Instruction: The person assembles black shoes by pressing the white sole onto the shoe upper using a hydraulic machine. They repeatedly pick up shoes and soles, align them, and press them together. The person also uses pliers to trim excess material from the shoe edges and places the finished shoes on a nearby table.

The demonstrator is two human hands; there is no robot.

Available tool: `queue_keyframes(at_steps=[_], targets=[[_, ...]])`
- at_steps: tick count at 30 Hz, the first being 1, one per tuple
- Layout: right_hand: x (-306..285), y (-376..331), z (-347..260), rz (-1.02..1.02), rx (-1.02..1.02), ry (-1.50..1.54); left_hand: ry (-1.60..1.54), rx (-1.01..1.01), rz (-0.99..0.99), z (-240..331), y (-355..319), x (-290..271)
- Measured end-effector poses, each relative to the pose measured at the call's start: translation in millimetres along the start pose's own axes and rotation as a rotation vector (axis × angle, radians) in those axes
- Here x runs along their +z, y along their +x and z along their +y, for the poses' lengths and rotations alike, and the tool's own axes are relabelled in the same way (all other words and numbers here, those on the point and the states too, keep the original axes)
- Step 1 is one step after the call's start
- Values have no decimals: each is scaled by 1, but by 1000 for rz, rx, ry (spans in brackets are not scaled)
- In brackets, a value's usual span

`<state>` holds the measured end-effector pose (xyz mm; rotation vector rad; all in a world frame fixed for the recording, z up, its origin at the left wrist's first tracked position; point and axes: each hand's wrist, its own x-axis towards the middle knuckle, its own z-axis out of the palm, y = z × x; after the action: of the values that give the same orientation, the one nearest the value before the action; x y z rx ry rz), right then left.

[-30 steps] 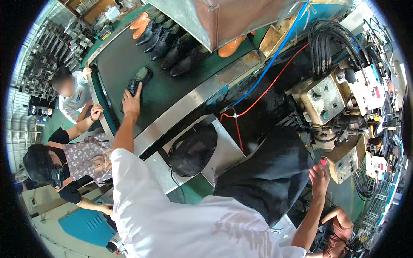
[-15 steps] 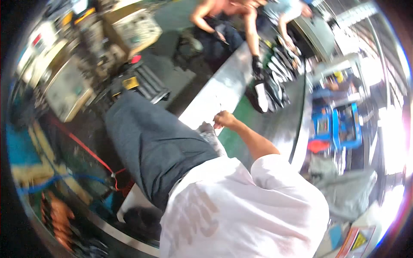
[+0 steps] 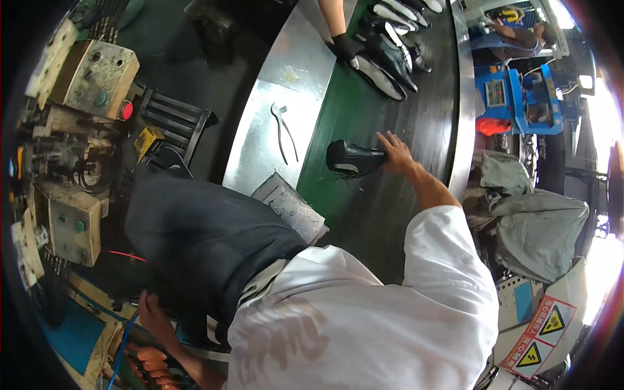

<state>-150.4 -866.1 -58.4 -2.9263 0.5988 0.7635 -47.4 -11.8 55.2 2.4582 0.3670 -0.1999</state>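
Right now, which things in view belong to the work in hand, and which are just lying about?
Apparently in the work:
black shoe, at the right hand
belt below the shoe

Seemingly just lying about:
pliers on the metal ledge
patterned grey pad

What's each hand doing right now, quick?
Left hand: loosely open, nothing visible in it.
Right hand: fingers extended at one end of the black shoe; whether it's gripping can't be told.
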Motion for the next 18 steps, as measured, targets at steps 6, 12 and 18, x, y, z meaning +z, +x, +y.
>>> queue_keyframes(at_steps=[6,12,18], targets=[[63,-22,7,-8,-99,583,62,454,-100,108,80,47],[64,-85,-107,180,374,1303,-292,647,-305,225,83,150],[-107,-119,-260,205,-130,747,-1087,-129,-823,331,77,217]])
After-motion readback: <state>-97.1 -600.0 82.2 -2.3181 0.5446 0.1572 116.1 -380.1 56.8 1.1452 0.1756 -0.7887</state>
